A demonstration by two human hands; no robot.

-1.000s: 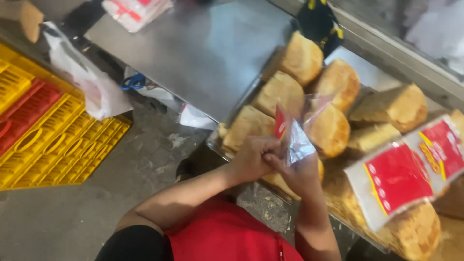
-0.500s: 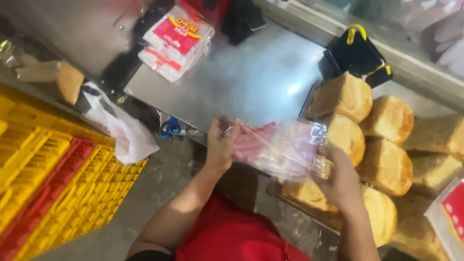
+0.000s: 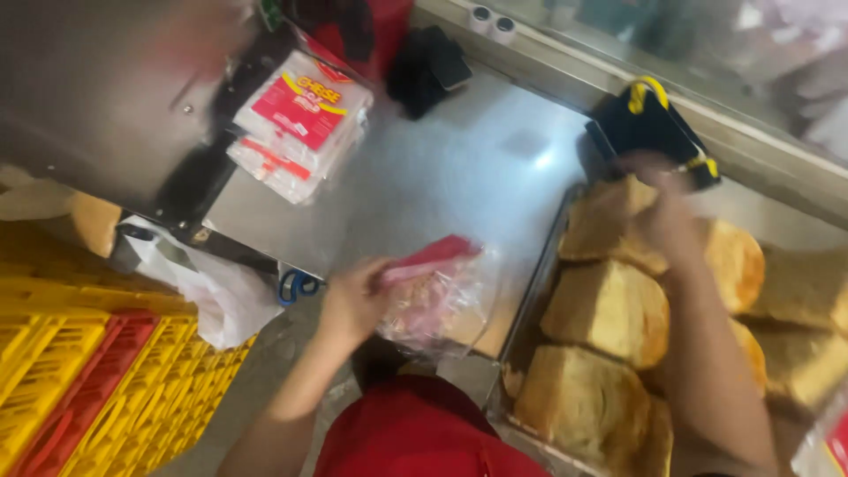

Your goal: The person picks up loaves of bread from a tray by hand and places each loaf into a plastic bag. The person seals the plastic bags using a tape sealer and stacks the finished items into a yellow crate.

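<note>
1. Left hand [image 3: 353, 300]: fingers closed on the red top edge of a clear bag [image 3: 437, 300], holding it up above the near edge of the steel table [image 3: 459, 168]. The bag hangs slack and is blurred; what is in it cannot be told.
2. Right hand [image 3: 658, 208]: stretched out over the tray [image 3: 521, 327] and laid on the far loaf [image 3: 609, 225]. Motion blur hides the fingers; whether they grip the loaf or only rest on it cannot be told.
3. Tray: stands just right of the table and holds several golden-brown loaves packed close together.
4. Table, far left: a stack of bags [image 3: 300, 124], clear with red and white printing, lies flat.
5. Table, far side: a black bag [image 3: 649, 124] with yellow handles, just beyond the right hand.
6. Floor, left: yellow and red crates [image 3: 97, 371]; a white plastic bag [image 3: 221, 296] hangs beside them at the table edge.
</note>
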